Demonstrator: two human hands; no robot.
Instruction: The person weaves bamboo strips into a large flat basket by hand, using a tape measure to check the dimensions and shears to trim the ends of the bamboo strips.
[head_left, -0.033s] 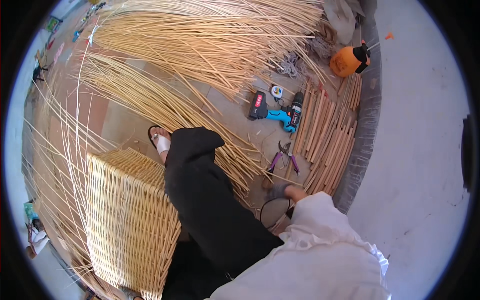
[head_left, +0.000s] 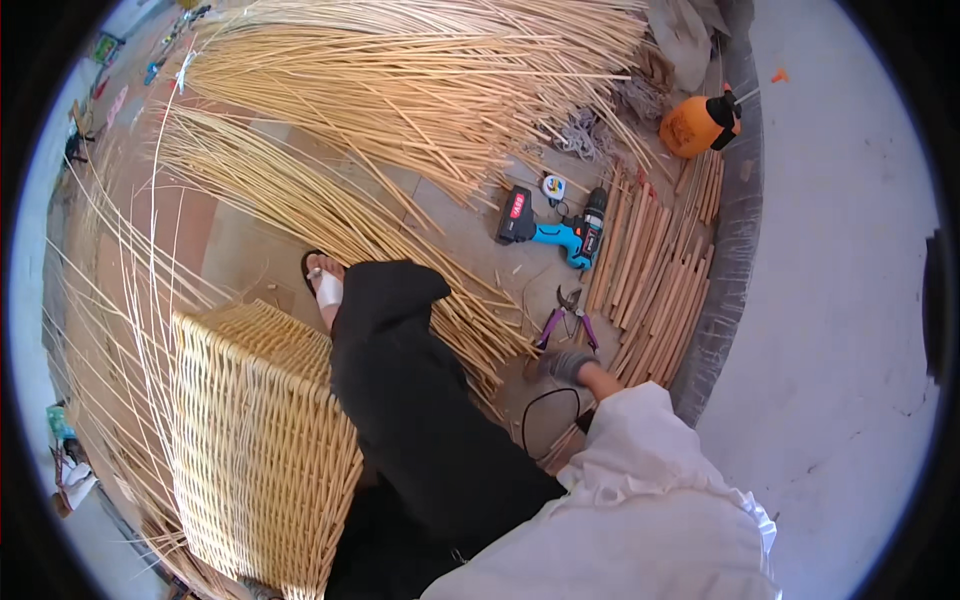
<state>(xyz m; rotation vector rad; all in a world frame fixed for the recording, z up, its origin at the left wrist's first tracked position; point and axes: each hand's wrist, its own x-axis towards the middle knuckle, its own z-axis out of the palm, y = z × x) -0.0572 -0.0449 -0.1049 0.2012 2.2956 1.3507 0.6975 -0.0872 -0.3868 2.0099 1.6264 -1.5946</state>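
Note:
My right hand (head_left: 566, 365), in a grey glove, reaches down to the floor beside the ends of the thin canes (head_left: 470, 325). Just beyond it lie pruning shears (head_left: 568, 318) with purple handles, their jaws pointing away. Its fingers are too smeared to show whether they hold anything. A thin black loop (head_left: 526, 420) is on the floor below this hand. On the left, a woven wicker basket (head_left: 255, 450) rests on its side against my black-clothed leg. At its bottom edge a bit of grey glove shows, my left hand (head_left: 258, 588), with its fingers hidden.
A blue cordless drill (head_left: 560, 233) and a white tape measure (head_left: 553, 186) lie past the shears. Cut sticks (head_left: 655, 270) line the wall at right, with an orange spray bottle (head_left: 698, 125) beyond. Large cane bundles (head_left: 400, 90) spread at the back; long loose strands (head_left: 120, 330) stick out left.
My right hand has moved slightly forward toward the shears. The black loop below it looks shifted. The basket stays nearly where it was.

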